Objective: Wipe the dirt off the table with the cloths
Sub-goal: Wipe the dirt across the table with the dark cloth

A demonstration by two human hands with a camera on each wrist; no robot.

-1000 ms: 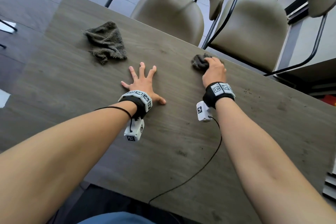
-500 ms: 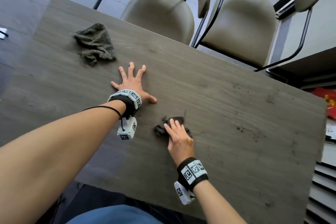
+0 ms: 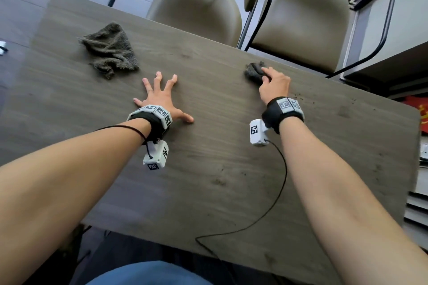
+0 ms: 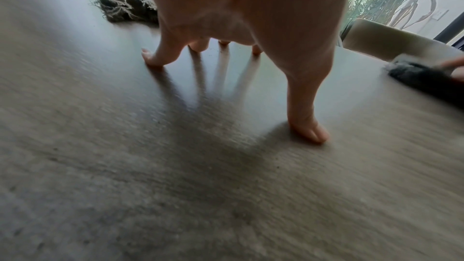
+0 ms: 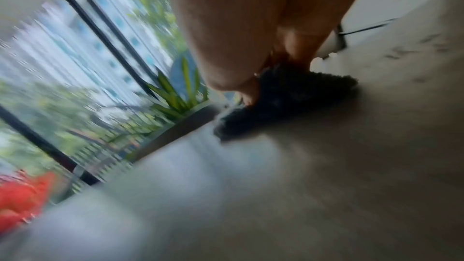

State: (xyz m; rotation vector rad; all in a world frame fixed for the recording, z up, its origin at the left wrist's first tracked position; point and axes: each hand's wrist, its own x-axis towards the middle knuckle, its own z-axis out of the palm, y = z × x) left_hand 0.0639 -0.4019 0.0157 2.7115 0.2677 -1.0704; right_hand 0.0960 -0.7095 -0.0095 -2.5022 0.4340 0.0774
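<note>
My right hand (image 3: 274,83) is at the far edge of the bench (image 3: 208,146), fingers curled over the dark wadded cloth (image 3: 253,71) and pressing it down onto the wood. Half a second ago that hand and cloth were mid-bench, close to me and just right of my left hand; a second ago they were at the far edge, about where they are now. So one stroke in toward me and back out.

My left hand (image 3: 162,99) has not shifted on the bench across all three frames: fingers spread and straight, holding nothing. The left wrist view shows my fingertips (image 4: 150,61) and thumb down on the surface with the palm arched up off it.

The second cloth (image 3: 111,50), olive and crumpled, lies untouched near the far-left corner, well apart from both hands, same spot as before.

Dirt specks (image 3: 298,96) sit just right of my right wrist, more (image 3: 354,100) toward the right edge, plus a smudge (image 3: 218,181) on the near half of the bench. The right wrist view is motion-blurred; only the cloth (image 5: 283,98) under my fingers reads clearly.

Two beige chairs (image 3: 199,9) stand at the far side.
</note>
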